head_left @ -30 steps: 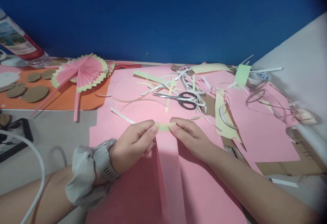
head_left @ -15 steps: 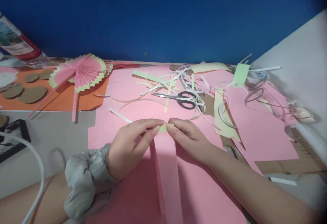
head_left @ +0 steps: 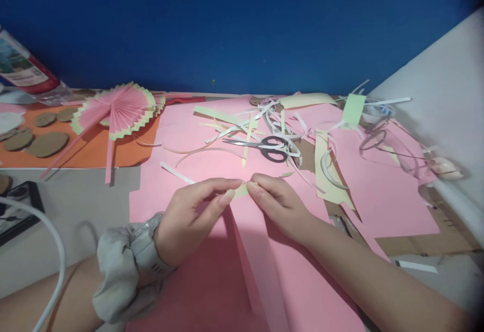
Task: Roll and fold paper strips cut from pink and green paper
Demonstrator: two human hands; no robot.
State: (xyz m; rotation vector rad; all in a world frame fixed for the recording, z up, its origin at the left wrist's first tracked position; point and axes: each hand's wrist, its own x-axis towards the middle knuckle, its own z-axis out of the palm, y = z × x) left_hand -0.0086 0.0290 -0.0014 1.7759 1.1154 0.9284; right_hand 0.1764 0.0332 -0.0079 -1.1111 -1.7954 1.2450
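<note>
A long pink paper strip [head_left: 260, 256] with a pale yellow-green end [head_left: 241, 190] is held up in front of me, its near part running down toward the bottom edge. My left hand [head_left: 192, 213] pinches the left side of that end between thumb and fingers. On the right side of the same end, my right hand [head_left: 278, 201] is closed with thumb and forefinger. The fingertips of both hands nearly meet. Beneath lies a large pink paper sheet [head_left: 189, 291]. Just beyond the hands rest dark-handled scissors [head_left: 274, 149], their blades pointing left.
A pink and green pleated paper fan [head_left: 117, 110] lies at the left on orange paper [head_left: 86, 155], near brown cardboard discs [head_left: 48, 144]. A bottle [head_left: 28, 67] leans behind. White and yellow paper strips [head_left: 227, 130] are scattered around the scissors. Eyeglasses [head_left: 374, 139] sit at the right.
The near part of the pink strip has swung to the right. My left thumb has moved slightly down and left; both hands still pinch the pale end.
</note>
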